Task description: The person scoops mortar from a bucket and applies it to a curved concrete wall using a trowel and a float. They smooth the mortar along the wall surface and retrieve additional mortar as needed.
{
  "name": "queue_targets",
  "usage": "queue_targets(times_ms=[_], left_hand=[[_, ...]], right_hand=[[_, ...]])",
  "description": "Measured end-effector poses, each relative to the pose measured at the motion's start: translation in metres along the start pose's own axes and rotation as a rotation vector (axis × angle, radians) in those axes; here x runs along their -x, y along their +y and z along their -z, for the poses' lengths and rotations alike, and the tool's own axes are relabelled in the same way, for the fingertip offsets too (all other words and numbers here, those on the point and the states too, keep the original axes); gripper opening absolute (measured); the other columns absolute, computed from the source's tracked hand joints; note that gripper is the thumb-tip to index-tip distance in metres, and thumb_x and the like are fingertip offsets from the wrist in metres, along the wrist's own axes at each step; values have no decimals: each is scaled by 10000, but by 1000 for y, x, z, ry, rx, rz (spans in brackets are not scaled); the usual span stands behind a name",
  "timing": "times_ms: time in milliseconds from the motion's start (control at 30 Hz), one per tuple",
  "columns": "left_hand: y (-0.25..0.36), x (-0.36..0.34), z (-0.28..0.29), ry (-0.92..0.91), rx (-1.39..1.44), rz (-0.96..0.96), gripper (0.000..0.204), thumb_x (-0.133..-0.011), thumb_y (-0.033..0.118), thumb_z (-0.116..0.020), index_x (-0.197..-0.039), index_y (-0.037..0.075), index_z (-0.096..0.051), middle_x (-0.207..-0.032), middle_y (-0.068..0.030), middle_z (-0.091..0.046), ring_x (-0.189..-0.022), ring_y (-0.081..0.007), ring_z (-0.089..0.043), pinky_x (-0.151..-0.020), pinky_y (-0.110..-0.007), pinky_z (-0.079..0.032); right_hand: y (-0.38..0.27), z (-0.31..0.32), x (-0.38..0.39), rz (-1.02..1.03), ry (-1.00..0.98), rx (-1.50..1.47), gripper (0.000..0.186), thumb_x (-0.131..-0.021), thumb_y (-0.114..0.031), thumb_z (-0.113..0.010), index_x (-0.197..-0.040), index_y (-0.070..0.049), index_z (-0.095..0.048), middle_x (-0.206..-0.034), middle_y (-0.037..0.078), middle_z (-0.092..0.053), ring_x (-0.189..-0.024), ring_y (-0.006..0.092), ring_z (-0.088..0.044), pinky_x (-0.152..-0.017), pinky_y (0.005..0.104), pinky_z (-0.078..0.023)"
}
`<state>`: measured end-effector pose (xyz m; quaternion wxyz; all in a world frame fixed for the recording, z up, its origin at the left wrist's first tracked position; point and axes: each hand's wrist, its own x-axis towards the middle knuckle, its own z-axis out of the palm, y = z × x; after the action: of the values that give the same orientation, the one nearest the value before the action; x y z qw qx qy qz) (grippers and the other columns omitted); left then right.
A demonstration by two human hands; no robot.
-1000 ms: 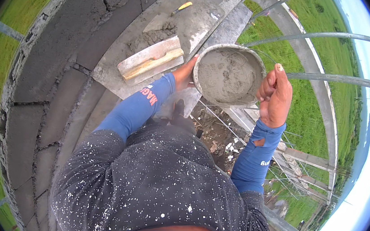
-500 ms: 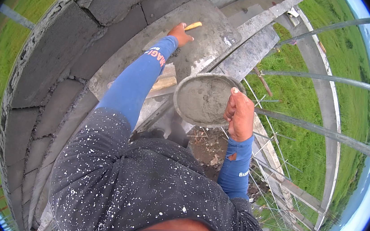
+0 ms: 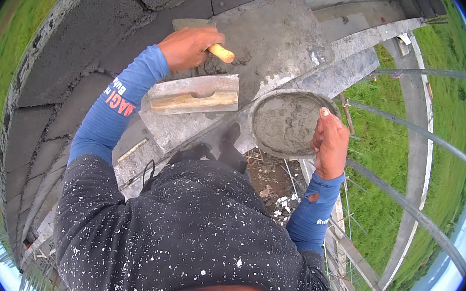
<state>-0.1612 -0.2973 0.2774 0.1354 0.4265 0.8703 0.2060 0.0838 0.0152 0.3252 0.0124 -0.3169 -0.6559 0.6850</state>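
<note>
My left hand is closed round the yellow-orange handle of a trowel. Its grey blade shows in part beyond my fingers, over a mortar-smeared board beside the block wall. With my right hand I grip the rim of a round, shallow pan, thumb on top. Wet grey mortar fills much of the pan. Between my hands, a float with a pale plate and a wooden grip lies on the near part of the board.
A curved wall of grey blocks runs along my left. Metal bars and a concrete beam cross the right, over grass far below. Beneath the pan is a drop with rubble. My feet stand on a narrow ledge.
My left hand has drawn back left and nearer with the trowel, baring the float and part of the blade. The pan, still in my right hand, sits farther right in the picture; the view has shifted.
</note>
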Motion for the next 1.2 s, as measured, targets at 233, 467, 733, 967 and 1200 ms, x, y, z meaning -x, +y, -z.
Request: queue_targets(times_ms=[233,467,733,967,1200], left_hand=[[-25,86,-41,-212,-12,17,173,-883,-39,-618,-1010,49,-697,-1106,-125,-660,-1078,-367,-661,-901,-460,-534],[-21,96,-73,474,530,383,295,-971,96,-630,-1263,98,-665,-1378,-96,-636,-1203,-320,-649,-978,-433,-544],[61,51,-125,549,2175,344,690,-1040,621,-480,-1580,196,-411,-1617,-34,-442,-1484,-256,-399,-1149,-476,-384],[65,67,-66,1063,1452,749,820,-878,543,-797,-1423,10,-494,-1339,-85,-566,-1241,-212,-510,-1074,-404,-345],[56,-11,-59,1062,485,935,783,-760,334,-916,-1226,-113,-475,-1250,-230,-470,-1205,-331,-486,-1067,-418,-408]], right_hand=[[-60,-17,-22,110,-131,-46,438,-1031,-388,-650,-704,-159,-470,-581,-96,-323,-492,30,-258,-459,262,-186],[-120,-83,-25,223,-356,-15,421,-1014,-420,-642,-736,-149,-481,-579,-84,-310,-478,53,-237,-459,270,-210],[-179,-120,-21,337,-647,-140,420,-975,-423,-676,-711,-143,-507,-575,-84,-300,-494,55,-241,-470,276,-211],[-133,-157,-100,274,-615,-164,364,-960,-346,-715,-727,-123,-545,-575,-75,-355,-486,57,-266,-464,295,-220],[-47,-164,-218,99,-356,-354,293,-937,-304,-776,-786,-80,-662,-605,-63,-470,-556,48,-366,-515,299,-296]])
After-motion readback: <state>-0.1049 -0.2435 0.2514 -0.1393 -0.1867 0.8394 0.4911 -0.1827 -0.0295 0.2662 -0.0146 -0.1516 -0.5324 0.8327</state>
